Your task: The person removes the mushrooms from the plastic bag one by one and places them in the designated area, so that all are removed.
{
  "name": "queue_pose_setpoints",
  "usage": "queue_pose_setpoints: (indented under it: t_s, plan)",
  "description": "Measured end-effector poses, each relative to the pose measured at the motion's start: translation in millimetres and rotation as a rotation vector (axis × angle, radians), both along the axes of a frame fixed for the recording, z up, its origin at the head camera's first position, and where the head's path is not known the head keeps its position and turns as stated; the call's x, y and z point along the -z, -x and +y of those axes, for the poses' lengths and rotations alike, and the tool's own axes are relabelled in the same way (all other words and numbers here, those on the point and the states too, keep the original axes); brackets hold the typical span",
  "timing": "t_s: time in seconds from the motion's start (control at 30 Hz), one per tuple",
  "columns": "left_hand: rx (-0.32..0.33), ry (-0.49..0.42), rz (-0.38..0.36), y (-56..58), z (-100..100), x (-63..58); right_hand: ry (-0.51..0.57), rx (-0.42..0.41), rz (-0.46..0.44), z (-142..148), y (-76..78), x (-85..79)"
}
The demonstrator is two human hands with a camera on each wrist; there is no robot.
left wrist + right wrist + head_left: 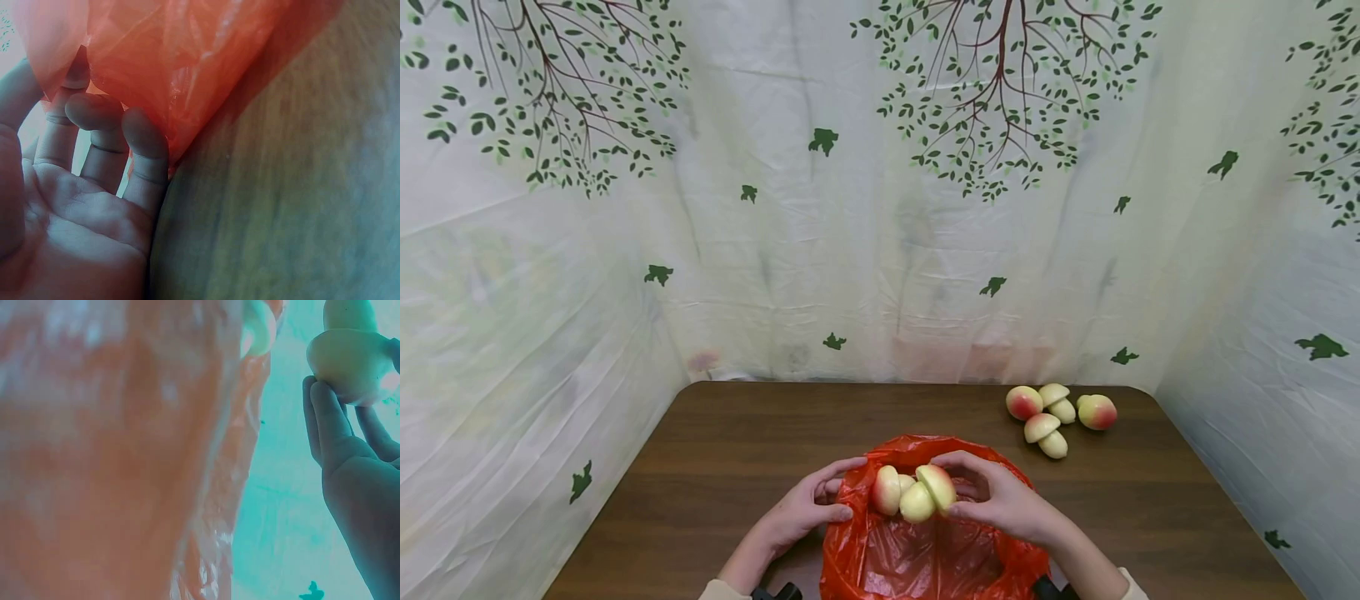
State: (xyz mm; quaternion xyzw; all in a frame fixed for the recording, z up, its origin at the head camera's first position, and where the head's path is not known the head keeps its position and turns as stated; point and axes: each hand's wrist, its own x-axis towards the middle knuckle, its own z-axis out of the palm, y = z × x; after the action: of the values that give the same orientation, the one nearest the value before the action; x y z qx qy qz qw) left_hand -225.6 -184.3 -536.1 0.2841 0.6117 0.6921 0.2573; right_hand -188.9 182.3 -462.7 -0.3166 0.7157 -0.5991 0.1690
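A red plastic bag (925,562) lies with its mouth spread wide at the table's front. My left hand (801,508) grips its left rim; in the left wrist view the curled fingers (147,134) meet the thin red film. My right hand (1000,498) pinches a mushroom (937,487) by its yellow and red cap, over the bag's opening. The pale stem (349,314) of this mushroom points away from the palm in the right wrist view. Just left of it, another mushroom (886,490) with a reddish cap is at the bag's mouth, partly hidden.
At the table's back right lies a group of several similar mushrooms, including one red-capped mushroom (1024,403) and one on its side (1047,435). The brown wooden table (760,433) ends against a white curtain (880,250) printed with leaves, which also closes both sides.
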Motion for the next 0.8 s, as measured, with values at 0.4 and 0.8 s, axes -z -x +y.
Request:
queue_pose_setpoints:
  t_s: [0.4, 0.8]
  plan:
    - [-0.012, 0.033, 0.003, 2.3, 0.1, 4.1, 0.0, 0.084, -0.031, 20.8, 12.8, -0.8]
    - [-0.01, 0.036, -0.012, 3.5, -0.4, 3.6, -0.005, 0.21, -0.053, 44.5, 24.3, 0.2]
